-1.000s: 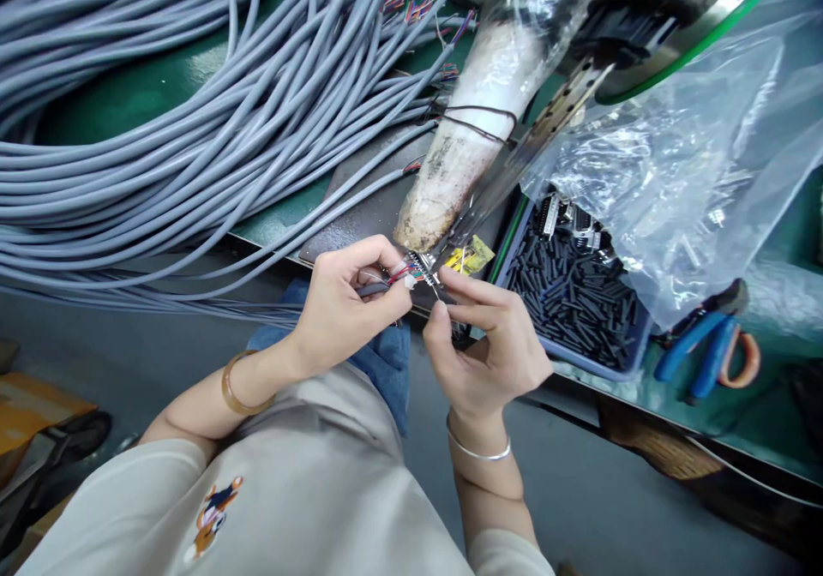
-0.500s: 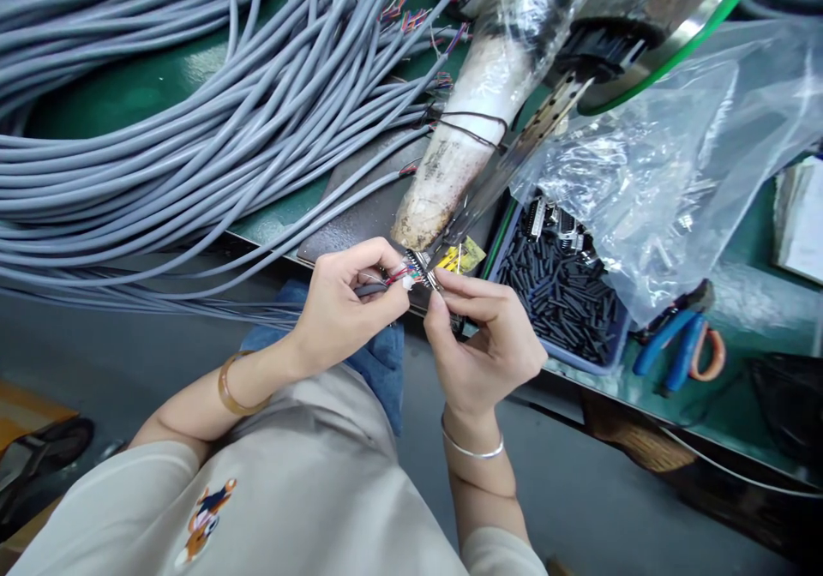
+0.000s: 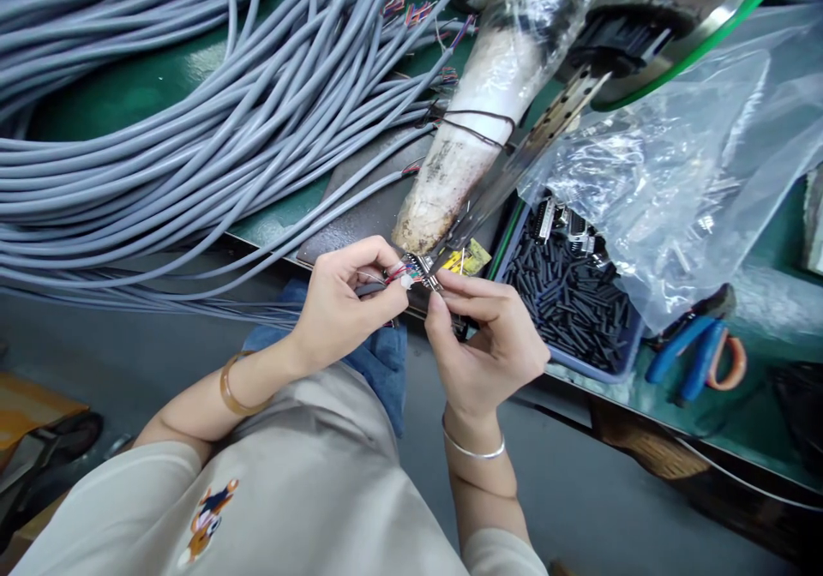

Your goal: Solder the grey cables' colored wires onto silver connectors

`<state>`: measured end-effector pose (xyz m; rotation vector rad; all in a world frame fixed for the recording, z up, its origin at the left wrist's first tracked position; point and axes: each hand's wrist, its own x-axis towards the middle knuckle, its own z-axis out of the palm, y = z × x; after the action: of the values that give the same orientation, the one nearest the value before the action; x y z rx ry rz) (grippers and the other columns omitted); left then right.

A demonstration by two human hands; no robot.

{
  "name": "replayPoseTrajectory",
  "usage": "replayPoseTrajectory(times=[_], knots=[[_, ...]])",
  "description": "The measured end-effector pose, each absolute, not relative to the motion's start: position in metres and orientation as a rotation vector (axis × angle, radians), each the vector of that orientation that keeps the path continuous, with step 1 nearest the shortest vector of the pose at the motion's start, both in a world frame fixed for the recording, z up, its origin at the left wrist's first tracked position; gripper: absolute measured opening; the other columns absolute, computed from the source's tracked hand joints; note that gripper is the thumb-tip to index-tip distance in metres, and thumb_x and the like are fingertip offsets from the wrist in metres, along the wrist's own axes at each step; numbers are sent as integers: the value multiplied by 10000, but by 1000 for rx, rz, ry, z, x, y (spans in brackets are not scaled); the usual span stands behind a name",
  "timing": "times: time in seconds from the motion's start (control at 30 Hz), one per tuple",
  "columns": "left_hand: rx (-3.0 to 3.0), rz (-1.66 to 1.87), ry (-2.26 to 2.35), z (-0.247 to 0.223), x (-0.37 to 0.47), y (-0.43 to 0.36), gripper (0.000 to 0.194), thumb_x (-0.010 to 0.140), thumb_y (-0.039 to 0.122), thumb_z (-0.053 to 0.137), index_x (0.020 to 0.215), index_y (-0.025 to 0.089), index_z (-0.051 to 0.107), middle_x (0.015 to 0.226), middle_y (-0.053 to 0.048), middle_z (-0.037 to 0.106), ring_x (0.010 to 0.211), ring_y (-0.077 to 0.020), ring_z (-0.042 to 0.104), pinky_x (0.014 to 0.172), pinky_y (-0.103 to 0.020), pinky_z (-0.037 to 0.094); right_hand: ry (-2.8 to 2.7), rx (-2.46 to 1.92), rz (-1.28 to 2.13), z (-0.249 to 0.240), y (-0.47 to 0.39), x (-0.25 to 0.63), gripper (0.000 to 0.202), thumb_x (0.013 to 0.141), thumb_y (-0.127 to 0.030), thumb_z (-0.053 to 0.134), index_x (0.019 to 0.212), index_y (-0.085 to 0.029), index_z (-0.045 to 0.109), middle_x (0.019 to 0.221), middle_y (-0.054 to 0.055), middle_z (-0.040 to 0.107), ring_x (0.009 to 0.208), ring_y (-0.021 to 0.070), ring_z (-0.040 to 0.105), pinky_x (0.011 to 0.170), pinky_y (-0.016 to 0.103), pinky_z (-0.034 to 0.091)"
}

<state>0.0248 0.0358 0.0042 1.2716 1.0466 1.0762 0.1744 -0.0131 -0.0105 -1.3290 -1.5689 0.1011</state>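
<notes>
Between my fingertips, at the table's front edge, is a small metal multi-pin connector [image 3: 424,271]. Thin coloured wires [image 3: 405,272] fan out of a grey cable end toward its pins. My left hand [image 3: 351,297] is closed in a pinch on those wires, and part of the cable is hidden behind the fingers. The thumb and forefinger of my right hand [image 3: 485,327] grip the connector's right end. Right above the connector sit the tip of a soldering iron [image 3: 463,225] and the browned end of a white wrapped tube [image 3: 437,182].
Many grey cables [image 3: 193,173] with stripped ends cover the table's left. A blue tray [image 3: 621,375] holds short black sleeves [image 3: 572,302] and several connectors. Beyond are a clear plastic bag [image 3: 694,156], blue-handled pliers [image 3: 698,357] and a green-rimmed reel [image 3: 726,36].
The tray, pliers, bag and reel appear shifted slightly to the right in the view. Both hands keep nearly the same place and hold.
</notes>
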Motion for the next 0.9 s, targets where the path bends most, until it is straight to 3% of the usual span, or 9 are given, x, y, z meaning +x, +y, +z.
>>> replayPoseTrajectory(times=[0.33, 0.57, 0.63, 0.7, 0.77, 0.83, 0.9], knots=[[1312, 1130, 1072, 14, 28, 34, 156, 768, 143, 704, 685, 178, 577, 647, 20, 557, 606, -85, 500, 522, -190, 405, -1596, -1372, 35, 1, -13, 173, 202, 804, -64, 797, 885, -223, 702, 1000, 21, 810, 874, 180, 784, 783, 308, 656], [1248, 1009, 1051, 9, 25, 36, 150, 755, 162, 702, 677, 175, 575, 637, 19, 555, 564, -74, 462, 501, -197, 365, -1538, -1333, 87, -7, -19, 173, 202, 873, -61, 711, 984, -228, 694, 1009, 30, 813, 873, 186, 793, 700, 286, 650], [1221, 993, 1035, 7, 24, 36, 139, 752, 171, 709, 686, 168, 587, 646, 17, 568, 556, -66, 454, 500, -194, 356, -1478, -1298, 46, -9, -21, 178, 196, 897, -94, 701, 1026, -240, 722, 892, 0, 803, 706, 167, 769, 567, 267, 609], [1184, 979, 1020, 6, 24, 35, 136, 749, 179, 725, 699, 163, 599, 641, 18, 573, 547, -60, 452, 497, -188, 355, -1371, -1198, -70, -10, -22, 183, 188, 921, -154, 692, 1064, -263, 749, 707, -47, 733, 442, 117, 626, 406, 257, 498], [1147, 961, 989, 6, 23, 34, 143, 751, 186, 740, 710, 159, 606, 648, 14, 589, 551, -62, 473, 498, -183, 373, -1277, -1097, -165, -9, -22, 187, 276, 929, -172, 679, 1172, -289, 735, 627, -73, 669, 326, 84, 488, 325, 253, 407], [1123, 959, 955, 7, 22, 33, 147, 763, 192, 746, 715, 153, 614, 683, 1, 622, 564, -65, 504, 504, -181, 404, -1251, -1115, -153, -9, -23, 186, 380, 916, -124, 675, 1254, -296, 694, 699, -61, 716, 393, 99, 584, 342, 238, 445], [1113, 973, 935, 7, 21, 33, 147, 775, 195, 750, 714, 143, 627, 719, -12, 648, 573, -65, 523, 506, -178, 424, -1337, -1215, -74, -10, -24, 183, 372, 892, -70, 691, 1206, -269, 699, 835, -27, 784, 604, 142, 745, 474, 237, 574]])
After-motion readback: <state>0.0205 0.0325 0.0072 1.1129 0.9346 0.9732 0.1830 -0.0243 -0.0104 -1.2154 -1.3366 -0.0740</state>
